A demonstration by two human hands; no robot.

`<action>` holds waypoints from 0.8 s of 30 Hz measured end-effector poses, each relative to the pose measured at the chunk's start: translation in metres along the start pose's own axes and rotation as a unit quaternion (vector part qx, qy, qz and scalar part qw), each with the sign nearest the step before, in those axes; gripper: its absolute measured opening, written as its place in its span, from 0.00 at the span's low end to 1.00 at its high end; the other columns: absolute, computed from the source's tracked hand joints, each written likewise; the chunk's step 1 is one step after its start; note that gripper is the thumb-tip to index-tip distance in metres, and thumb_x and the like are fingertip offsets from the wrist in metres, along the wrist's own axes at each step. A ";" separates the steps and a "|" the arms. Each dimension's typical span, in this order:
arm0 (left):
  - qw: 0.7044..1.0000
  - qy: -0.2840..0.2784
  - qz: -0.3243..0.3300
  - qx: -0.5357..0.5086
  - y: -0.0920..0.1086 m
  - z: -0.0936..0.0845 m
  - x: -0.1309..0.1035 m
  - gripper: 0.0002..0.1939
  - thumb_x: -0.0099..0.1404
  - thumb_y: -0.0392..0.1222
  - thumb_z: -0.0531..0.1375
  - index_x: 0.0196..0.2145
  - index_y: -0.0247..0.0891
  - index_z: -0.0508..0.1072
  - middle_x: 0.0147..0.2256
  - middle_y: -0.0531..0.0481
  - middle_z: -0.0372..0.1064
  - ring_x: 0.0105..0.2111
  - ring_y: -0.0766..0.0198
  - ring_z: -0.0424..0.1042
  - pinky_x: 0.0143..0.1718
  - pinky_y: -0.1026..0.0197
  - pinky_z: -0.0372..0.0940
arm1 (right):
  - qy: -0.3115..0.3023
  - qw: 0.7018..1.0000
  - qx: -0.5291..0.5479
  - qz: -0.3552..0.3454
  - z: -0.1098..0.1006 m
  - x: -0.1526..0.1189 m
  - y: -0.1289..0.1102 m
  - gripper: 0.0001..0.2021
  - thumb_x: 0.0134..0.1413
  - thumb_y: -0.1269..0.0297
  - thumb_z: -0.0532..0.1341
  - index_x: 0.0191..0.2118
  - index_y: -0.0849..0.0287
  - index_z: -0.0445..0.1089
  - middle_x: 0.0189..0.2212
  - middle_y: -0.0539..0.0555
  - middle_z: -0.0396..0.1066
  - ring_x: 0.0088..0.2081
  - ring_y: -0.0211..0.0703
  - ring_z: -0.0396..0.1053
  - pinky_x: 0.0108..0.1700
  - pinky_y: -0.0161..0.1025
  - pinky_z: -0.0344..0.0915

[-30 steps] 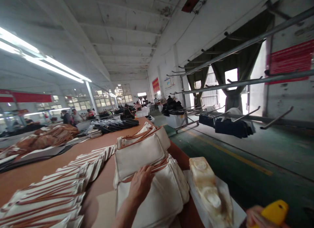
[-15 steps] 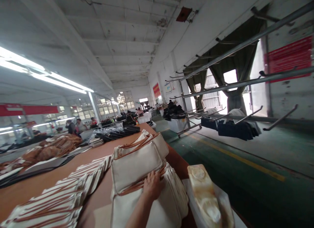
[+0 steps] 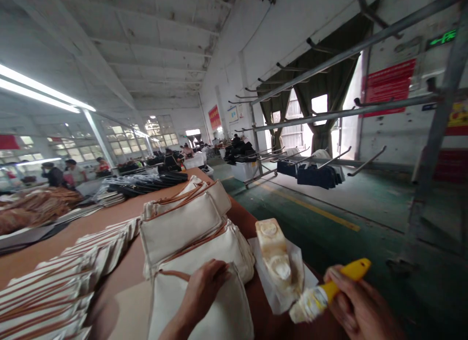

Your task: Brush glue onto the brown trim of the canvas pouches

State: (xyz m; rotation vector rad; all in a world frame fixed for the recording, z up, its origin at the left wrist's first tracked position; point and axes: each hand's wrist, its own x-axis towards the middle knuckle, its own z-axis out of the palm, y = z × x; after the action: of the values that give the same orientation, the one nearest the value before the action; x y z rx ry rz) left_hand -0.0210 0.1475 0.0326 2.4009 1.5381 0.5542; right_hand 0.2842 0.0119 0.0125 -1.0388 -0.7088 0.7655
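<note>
My left hand is closed on the top edge of a cream bag with a brown strap, at the front of the pile. Behind it lean more cream bags with brown straps, stacked on the brown table. In my right hand is a paintbrush with a yellow handle; its bristles are coated in pale glue-like stuff and point left. A crusted yellowish container lies between the bags and the brush, on white plastic sheeting.
A row of cream pieces with brown straps covers the left of the brown table. Black pieces lie farther back. A metal rack with prongs stands right, over the green floor. Several people are in the background.
My left hand has come nearer and now grips the front bag's top edge. My right hand has entered at lower right with the brush. The view has swung right.
</note>
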 end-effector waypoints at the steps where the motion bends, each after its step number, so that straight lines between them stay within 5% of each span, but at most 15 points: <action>1: 0.999 -0.006 0.001 -0.037 0.006 -0.001 -0.008 0.09 0.65 0.45 0.55 0.33 0.40 0.72 0.32 0.53 0.72 0.34 0.64 0.70 0.36 0.65 0.59 | -0.011 0.999 0.042 0.027 0.010 0.001 -0.003 0.19 0.53 0.45 0.67 0.28 0.58 0.72 0.15 0.45 0.52 0.15 0.34 0.48 0.15 0.31 0.50; 6: 0.971 -0.059 -0.053 -0.225 0.031 -0.003 -0.037 0.11 0.60 0.48 0.59 0.30 0.38 0.71 0.26 0.55 0.66 0.30 0.64 0.64 0.32 0.65 0.57 | -0.098 0.994 0.037 0.025 0.054 -0.001 -0.002 0.20 0.55 0.46 0.67 0.36 0.61 0.70 0.18 0.45 0.56 0.20 0.37 0.53 0.21 0.32 0.54; 14: 0.936 -0.122 -0.098 -0.316 0.052 0.004 -0.057 0.17 0.59 0.54 0.59 0.32 0.36 0.72 0.27 0.55 0.63 0.29 0.66 0.59 0.31 0.65 0.54 | -0.148 0.978 -0.093 -0.111 0.083 -0.010 -0.007 0.18 0.61 0.48 0.62 0.34 0.60 0.71 0.24 0.52 0.65 0.25 0.43 0.62 0.26 0.36 0.61; 18: 0.924 -0.132 -0.108 -0.342 0.057 0.005 -0.061 0.17 0.57 0.55 0.60 0.30 0.37 0.71 0.26 0.56 0.60 0.28 0.66 0.57 0.29 0.65 0.53 | -0.160 0.960 -0.148 -0.175 0.090 0.001 0.001 0.18 0.63 0.49 0.59 0.31 0.60 0.71 0.25 0.54 0.69 0.28 0.47 0.67 0.33 0.39 0.65; 24: 0.915 -0.127 -0.113 -0.366 0.059 0.007 -0.066 0.18 0.56 0.57 0.62 0.28 0.37 0.69 0.25 0.56 0.60 0.27 0.67 0.57 0.29 0.65 0.53 | -0.121 0.964 -0.171 -0.162 0.081 -0.002 -0.005 0.19 0.64 0.49 0.59 0.28 0.59 0.70 0.25 0.55 0.70 0.26 0.46 0.66 0.29 0.37 0.63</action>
State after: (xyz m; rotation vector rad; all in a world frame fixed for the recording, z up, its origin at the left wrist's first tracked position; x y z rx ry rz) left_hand 0.0058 0.0630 0.0374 1.6284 1.1855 0.5999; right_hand 0.2188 0.0477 0.0449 -1.1096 -1.2210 0.4956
